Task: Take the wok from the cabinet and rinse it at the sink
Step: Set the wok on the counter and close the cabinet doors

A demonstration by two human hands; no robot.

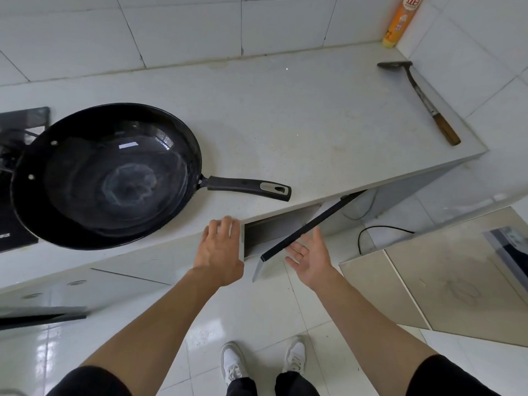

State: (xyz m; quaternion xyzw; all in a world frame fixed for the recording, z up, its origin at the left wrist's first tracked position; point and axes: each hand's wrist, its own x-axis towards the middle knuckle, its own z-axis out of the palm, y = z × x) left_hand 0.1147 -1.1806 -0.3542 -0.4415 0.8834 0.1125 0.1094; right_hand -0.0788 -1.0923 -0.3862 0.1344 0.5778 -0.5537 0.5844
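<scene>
Sitting already out of the cabinet: wok (105,175), upright on the counter (314,124) near the front edge, its left side overhanging the stove (17,178), handle (248,188) pointing right toward the counter's front edge. No sink showing in view, so rinsing judged not yet begun.

Resting on the counter's front edge, just right of the wok: left hand (220,252), fingers (225,224) lying loosely curved over the edge, holding nothing. Hanging half open below that edge: cabinet door (300,232). Hovering just beside the door's outer face: right hand (311,258), palm up, fingers (294,250) spread wide, gripping nothing, contact with the door hard to tell.

Judging the step in hand as shutting the door before lifting the wok. Pushing with a flat palm near the free corner, easing it home rather than slamming. Keeping the left fingers off the gap by the frame to avoid a pinch. Then taking the handle well along its length, supporting the wok's weight, lifting level. Lying near the counter's far right corner, well apart: spatula (423,101) and orange bottle (400,21).
</scene>
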